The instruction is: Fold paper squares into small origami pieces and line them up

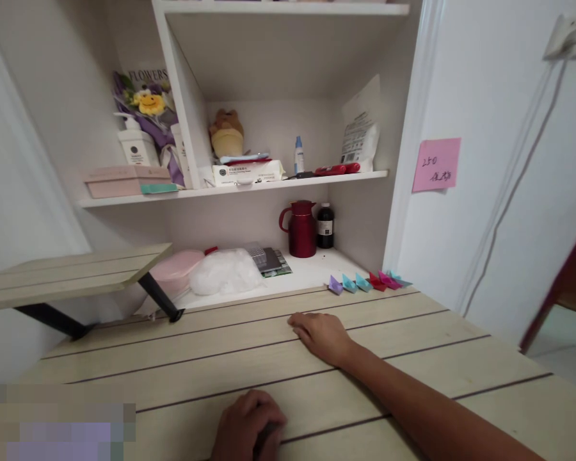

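My right hand (322,337) rests palm down on the wood-plank table (211,349), its fingers stretched out and lying low on the surface. Nothing shows in it. Nearer to me, my left hand (249,426) is curled, with the fingers bent toward the thumb and a dark shadow in the gap. I see no object in that hand. Beyond the right hand, along the table's back edge, stands a row of several small folded-paper pieces: a purple one (335,285), light blue ones (349,283), a red one (377,282) and a pink one (390,280).
A raised wooden stand (77,272) on black legs is at the left. Behind the table, shelves hold a red thermos jug (302,229), a dark bottle (325,226), a white plastic bag (226,272) and a pink container (177,267). A pink note (436,164) sticks to the wall.
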Motion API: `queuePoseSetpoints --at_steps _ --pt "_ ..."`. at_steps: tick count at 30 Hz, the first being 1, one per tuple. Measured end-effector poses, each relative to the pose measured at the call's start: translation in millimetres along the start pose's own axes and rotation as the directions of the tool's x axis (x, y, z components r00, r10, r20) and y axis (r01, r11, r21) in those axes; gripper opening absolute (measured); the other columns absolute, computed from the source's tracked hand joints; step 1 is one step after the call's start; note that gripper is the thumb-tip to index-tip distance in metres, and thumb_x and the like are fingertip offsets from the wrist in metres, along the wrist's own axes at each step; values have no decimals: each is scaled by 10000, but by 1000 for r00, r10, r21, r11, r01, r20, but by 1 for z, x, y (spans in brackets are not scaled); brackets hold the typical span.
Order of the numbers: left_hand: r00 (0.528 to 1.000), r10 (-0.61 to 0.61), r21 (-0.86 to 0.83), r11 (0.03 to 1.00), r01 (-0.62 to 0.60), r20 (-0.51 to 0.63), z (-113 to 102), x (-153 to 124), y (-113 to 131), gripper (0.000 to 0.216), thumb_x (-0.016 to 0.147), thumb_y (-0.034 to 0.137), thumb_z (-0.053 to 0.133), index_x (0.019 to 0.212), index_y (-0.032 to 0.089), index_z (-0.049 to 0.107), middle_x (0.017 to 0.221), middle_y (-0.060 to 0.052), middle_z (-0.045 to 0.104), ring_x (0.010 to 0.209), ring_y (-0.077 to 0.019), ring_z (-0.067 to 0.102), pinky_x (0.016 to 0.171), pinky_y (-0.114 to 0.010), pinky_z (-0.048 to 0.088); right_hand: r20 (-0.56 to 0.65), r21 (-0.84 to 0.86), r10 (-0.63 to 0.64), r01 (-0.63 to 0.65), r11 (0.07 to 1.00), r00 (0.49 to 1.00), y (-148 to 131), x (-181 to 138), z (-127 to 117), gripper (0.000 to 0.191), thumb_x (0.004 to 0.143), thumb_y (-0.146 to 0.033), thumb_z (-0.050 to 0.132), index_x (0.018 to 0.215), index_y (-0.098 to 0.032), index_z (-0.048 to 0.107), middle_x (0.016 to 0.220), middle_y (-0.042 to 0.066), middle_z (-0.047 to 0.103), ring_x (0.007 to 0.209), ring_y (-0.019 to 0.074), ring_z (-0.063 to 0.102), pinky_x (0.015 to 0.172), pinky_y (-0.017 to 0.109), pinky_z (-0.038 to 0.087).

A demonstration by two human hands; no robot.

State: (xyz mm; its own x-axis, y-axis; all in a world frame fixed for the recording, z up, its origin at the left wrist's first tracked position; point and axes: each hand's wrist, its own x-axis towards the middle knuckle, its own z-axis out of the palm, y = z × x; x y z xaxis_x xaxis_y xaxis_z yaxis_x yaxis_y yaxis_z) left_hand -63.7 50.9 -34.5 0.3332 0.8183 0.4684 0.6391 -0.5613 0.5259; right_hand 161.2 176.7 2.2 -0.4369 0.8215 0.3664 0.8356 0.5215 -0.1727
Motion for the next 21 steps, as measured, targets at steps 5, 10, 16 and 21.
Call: queuePoseSetpoints --at_steps 5,10,16,21 --pt "996 -89 -51 995 90 15 -12 5 18 181 789 222 516 799 232 697 831 -47 685 794 -200 633 717 -304 496 40 -47 19 -17 999 999 -12 -5 -1 306 948 -314 381 1181 -304 578 1031 50 684 830 203 651 704 297 419" --pt "981 -195 -94 977 194 -4 -21 7 44 179 803 153 507 801 211 676 885 -41 684 887 -200 619 825 -333 469 35 -42 -1 2 999 999 -22 -27 -10 335 930 -330 408 1224 -317 570 1066 80 635 954 253 602 818 390 414" --pt "982 -191 -58 980 191 8 -22 -3 49 178 799 138 557 861 207 709 934 -42 690 942 -186 611 893 -313 456 -77 20 -110 112 993 991 -39 -81 8 379 917 -458 410 1257 -370 554 1260 58 592 1141 295 527 910 463 402" --pt "976 -212 -30 976 214 51 -39 -21 72 117 786 245 641 853 218 733 880 -30 712 871 -180 642 829 -287 495 -140 18 -163 167 986 977 -53 -122 27 430 879 -545 442 1288 -439 520 1346 15 560 1228 305 491 946 482 392"
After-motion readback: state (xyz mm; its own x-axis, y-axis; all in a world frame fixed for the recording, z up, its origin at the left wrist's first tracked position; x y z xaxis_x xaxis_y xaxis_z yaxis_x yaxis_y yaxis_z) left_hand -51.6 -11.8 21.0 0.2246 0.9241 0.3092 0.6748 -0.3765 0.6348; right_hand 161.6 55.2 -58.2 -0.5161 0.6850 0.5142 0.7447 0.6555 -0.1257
